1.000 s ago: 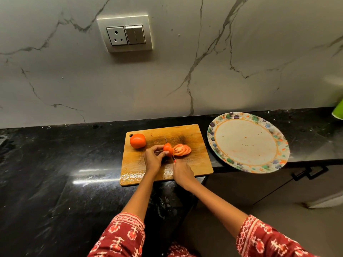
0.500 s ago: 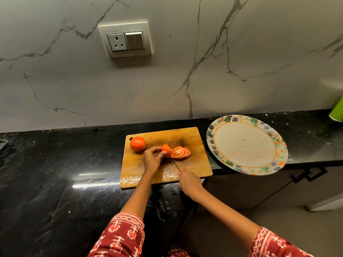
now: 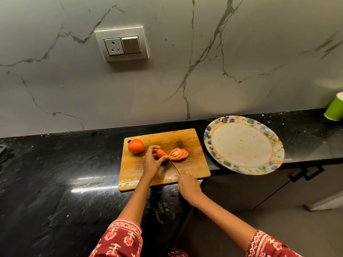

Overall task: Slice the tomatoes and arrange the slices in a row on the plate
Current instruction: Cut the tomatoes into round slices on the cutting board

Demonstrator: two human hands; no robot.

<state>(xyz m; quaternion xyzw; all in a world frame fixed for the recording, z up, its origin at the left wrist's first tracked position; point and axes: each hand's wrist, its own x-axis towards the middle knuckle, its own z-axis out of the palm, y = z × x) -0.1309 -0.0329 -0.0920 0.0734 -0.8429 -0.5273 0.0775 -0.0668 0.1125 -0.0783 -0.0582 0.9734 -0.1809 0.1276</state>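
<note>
A wooden cutting board (image 3: 193,141) lies on the black counter. On its far left corner sits a whole tomato (image 3: 135,146). My left hand (image 3: 151,162) pinches the uncut part of a second tomato (image 3: 160,153) near the board's middle. Several cut slices (image 3: 179,154) lean together just right of it. My right hand (image 3: 187,185) grips a knife (image 3: 173,164) at the board's near edge, the thin blade running up to the cut face. A round plate (image 3: 274,145) with a coloured rim sits right of the board, holding no slices.
The black counter (image 3: 55,173) stretches left; its front edge ends under the board's right corner, and the plate overhangs it. A green cup (image 3: 335,107) stands at the far right by the marble wall. A socket and switch plate (image 3: 121,44) is on the wall above.
My right hand has drawn the knife back toward me, away from the tomato. My left hand keeps its hold on the tomato piece. The view has tilted slightly.
</note>
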